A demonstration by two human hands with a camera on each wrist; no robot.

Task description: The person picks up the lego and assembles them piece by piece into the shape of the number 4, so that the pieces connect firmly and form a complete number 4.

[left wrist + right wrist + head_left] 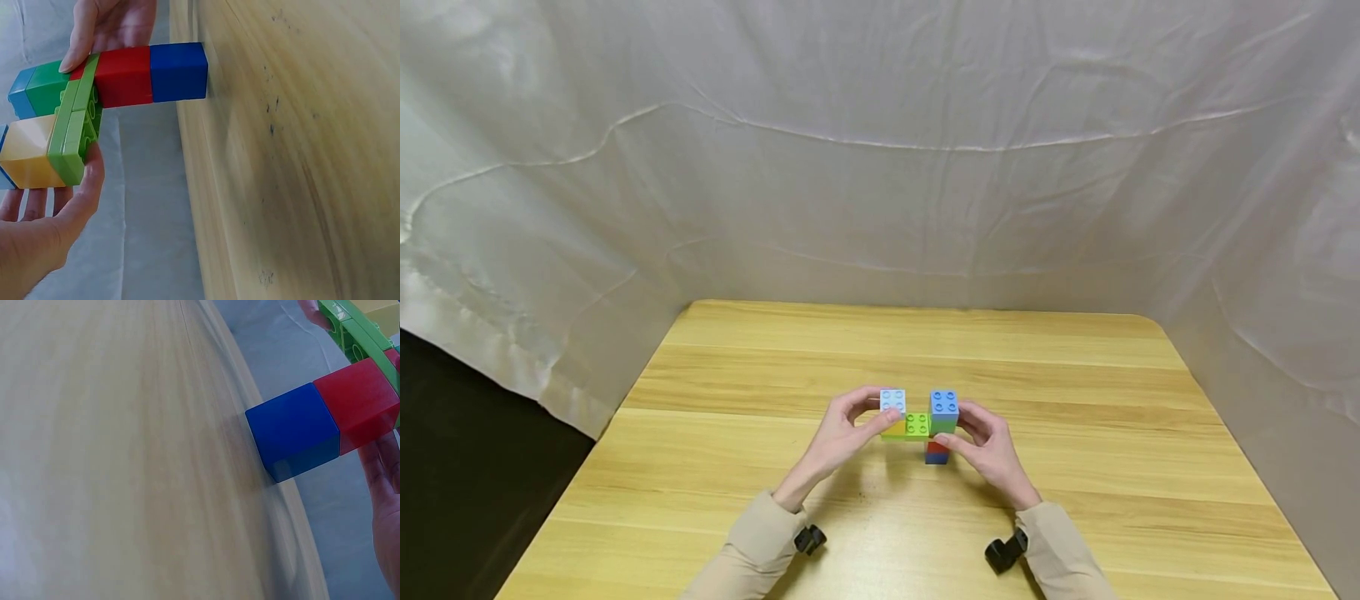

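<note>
Both hands hold one structure of toy building bricks. Its lime-green plate lies across a column of a red brick over a dark blue brick, whose lower end is right at the tabletop. On the plate's left end sits a yellow brick topped by a light blue brick. At the right end a green brick carries a blue brick. My left hand grips the left stack, thumb in front and fingers behind. My right hand pinches the right stack near the green brick.
The wooden table extends around the hands, with rounded far corners. A pale fabric curtain hangs behind it and along both sides. Small black wrist cameras, one on the left and one on the right, sit at the sleeves.
</note>
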